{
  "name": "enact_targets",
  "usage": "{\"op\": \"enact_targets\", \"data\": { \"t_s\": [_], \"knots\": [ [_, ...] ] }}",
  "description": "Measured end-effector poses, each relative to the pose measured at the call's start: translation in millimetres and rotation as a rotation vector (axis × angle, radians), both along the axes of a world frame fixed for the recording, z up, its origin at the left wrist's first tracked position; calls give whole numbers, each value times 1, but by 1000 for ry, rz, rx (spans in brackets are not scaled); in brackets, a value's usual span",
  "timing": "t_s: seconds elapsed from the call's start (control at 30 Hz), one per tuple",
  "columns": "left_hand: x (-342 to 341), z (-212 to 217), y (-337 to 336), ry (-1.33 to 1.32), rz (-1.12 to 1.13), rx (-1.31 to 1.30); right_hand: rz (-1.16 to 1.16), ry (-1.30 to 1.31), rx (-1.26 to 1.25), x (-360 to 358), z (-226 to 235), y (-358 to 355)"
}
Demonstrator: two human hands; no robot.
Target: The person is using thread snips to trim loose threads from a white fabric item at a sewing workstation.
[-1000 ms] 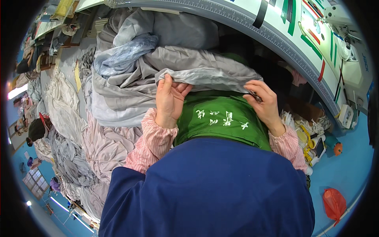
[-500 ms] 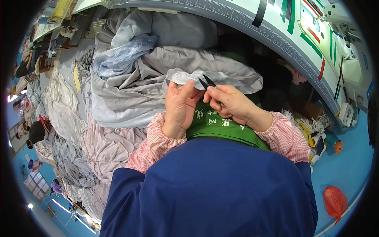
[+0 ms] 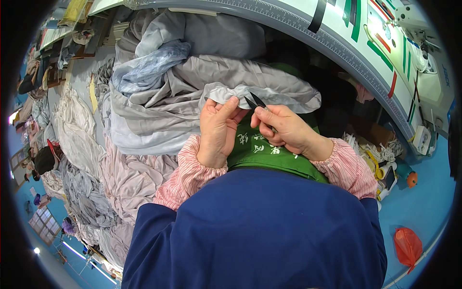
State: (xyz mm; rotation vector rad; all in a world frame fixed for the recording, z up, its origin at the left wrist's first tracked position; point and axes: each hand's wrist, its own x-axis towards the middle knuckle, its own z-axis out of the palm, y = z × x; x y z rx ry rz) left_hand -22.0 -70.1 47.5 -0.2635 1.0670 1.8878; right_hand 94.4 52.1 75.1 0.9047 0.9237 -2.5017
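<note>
My left hand (image 3: 219, 125) pinches the edge of a pale grey cloth (image 3: 226, 92) between thumb and fingertips. In my right hand (image 3: 284, 126) is a pair of thread snips (image 3: 255, 100), gripped in the fist, with two dark pointed blades spread apart. The blade tips lie against or just in front of the cloth, close to my left fingertips; I cannot tell whether they touch it. Most of the snips' handle is hidden by my fingers. Behind, the cloth runs into a heap of grey fabric (image 3: 154, 118). A green apron (image 3: 264, 149) with white lettering shows below my hands.
A white sewing table (image 3: 332, 41) with a ruled edge curves across the top right, a sewing machine (image 3: 435, 72) on it. Bluish fabric (image 3: 149, 70) tops the heap. Pinkish cloth (image 3: 139, 176) lies at left. A red plastic bag (image 3: 408, 245) sits at lower right.
The snips and my right hand have shifted slightly right and down, a little away from my left fingertips. My left hand keeps its pinch on the cloth.
</note>
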Motion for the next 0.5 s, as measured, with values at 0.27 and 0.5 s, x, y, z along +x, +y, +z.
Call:
{"op": "enact_targets", "data": {
  "t_s": [0.27, 0.5],
  "knots": [
    [-1, 1, -1, 7, -30, 8, -15, 2, -7, 1, -3, 0],
    [-1, -1, -2, 12, -22, 37, -20, 1, -5, 1, -2, 0]
  ]
}}
